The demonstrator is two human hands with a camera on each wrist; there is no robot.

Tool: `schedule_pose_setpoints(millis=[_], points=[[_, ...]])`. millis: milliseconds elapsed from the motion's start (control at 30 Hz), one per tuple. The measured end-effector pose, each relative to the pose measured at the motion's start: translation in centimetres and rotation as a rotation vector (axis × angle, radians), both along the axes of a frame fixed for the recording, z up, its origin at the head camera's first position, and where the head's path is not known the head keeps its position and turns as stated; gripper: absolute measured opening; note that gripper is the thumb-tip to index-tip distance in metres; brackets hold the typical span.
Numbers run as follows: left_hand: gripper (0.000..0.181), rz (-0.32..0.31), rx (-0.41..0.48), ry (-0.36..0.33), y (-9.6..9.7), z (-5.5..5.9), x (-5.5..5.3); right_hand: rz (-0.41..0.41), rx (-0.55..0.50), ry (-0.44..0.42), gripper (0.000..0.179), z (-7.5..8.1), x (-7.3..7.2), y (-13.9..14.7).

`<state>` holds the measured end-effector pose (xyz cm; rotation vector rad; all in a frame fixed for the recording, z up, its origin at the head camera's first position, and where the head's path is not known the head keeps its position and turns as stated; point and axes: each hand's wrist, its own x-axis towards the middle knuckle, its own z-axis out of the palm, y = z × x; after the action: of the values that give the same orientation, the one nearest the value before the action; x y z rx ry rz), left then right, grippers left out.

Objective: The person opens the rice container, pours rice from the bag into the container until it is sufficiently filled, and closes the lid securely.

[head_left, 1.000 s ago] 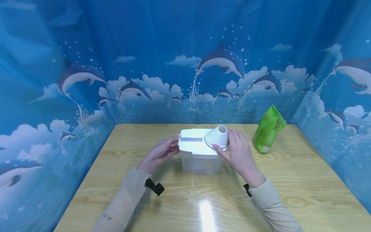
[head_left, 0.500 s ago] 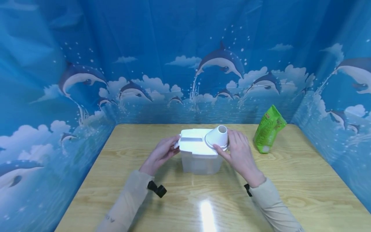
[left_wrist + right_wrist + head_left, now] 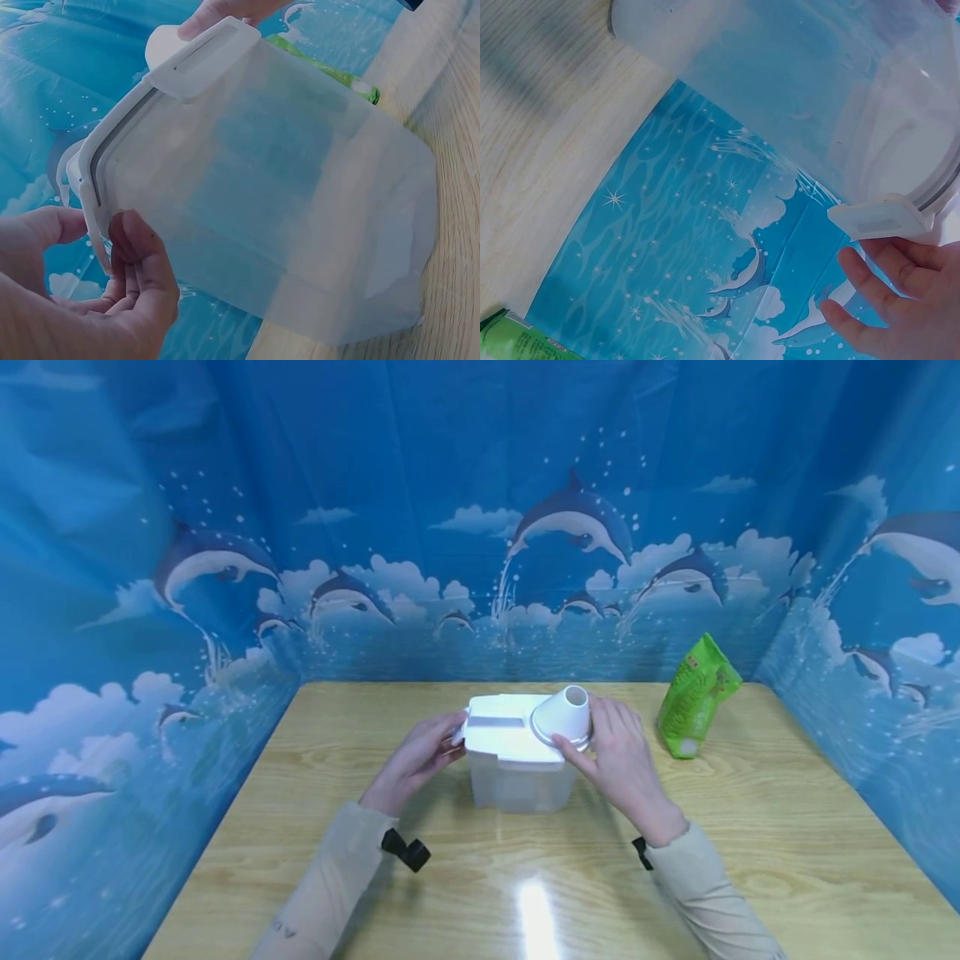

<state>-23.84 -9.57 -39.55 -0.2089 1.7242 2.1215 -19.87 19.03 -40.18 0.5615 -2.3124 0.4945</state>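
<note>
A clear plastic storage container (image 3: 521, 783) stands on the table under a white lid (image 3: 498, 742). On the lid's right part sits a white cone-shaped cup (image 3: 564, 714) with a round hole on top. My left hand (image 3: 416, 758) is at the lid's left end; in the left wrist view its thumb and fingers pinch the lid's side latch (image 3: 96, 234), which stands out from the wall. With my right hand (image 3: 622, 760) I hold the lid's right end, thumb in front by the cup's base and fingers behind. The right latch (image 3: 881, 217) hangs just above those fingers.
A green bag (image 3: 693, 697) stands tilted at the table's back right, beyond my right hand. The wooden table (image 3: 315, 752) is backed and flanked by a blue dolphin-print curtain (image 3: 405, 527). Black straps (image 3: 405, 849) sit at both wrists.
My left hand has shifted slightly right, and the left latch now shows sticking out between its fingers. The right hand, container and green bag have stayed in place.
</note>
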Motion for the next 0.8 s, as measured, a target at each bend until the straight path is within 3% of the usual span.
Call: schedule_pose_setpoints(millis=[200, 533, 667, 800], points=[[0.05, -0.021, -0.098, 0.064, 0.0, -0.1, 0.0, -0.001, 0.003, 0.004, 0.085, 0.0, 0.0, 0.0], [0.048, -0.01, -0.325, 0.278, 0.1, 0.4, 0.4, -0.001, 0.002, 0.0, 0.084, 0.0, 0.0, 0.0], [0.044, 0.018, -0.456, 0.425, 0.1, 1.1, 0.9, -0.004, 0.005, 0.005, 0.084, 0.0, 0.0, 0.0], [0.042, 0.06, -0.634, 0.688, 0.5, 1.7, 1.8, -0.005, 0.004, 0.001, 0.085, 0.0, 0.0, 0.0]])
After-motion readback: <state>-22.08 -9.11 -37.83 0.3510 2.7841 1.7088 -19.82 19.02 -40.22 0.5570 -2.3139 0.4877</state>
